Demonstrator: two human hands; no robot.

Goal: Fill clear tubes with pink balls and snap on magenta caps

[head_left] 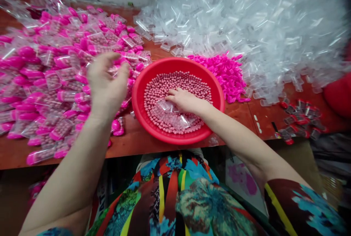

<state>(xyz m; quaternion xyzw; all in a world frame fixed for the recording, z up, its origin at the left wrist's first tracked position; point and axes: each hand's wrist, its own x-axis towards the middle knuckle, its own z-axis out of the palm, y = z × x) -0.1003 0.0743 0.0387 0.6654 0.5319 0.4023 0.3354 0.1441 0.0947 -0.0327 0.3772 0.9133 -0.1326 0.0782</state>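
Note:
A red plastic bowl stands in front of me, holding many small pink beads. My right hand is inside it, fingers curled at a clear plastic container that lies on the beads. Another clear container rests near the palm. My left hand, slightly blurred, hovers left of the bowl over a pile of bead-filled containers with bright pink caps. Its thumb and fingers are apart, with nothing visible between them.
Loose bright pink caps are heaped behind the bowl's right side. A large pile of empty clear containers fills the back right. Small clear containers with red caps lie at the right on the red-brown table.

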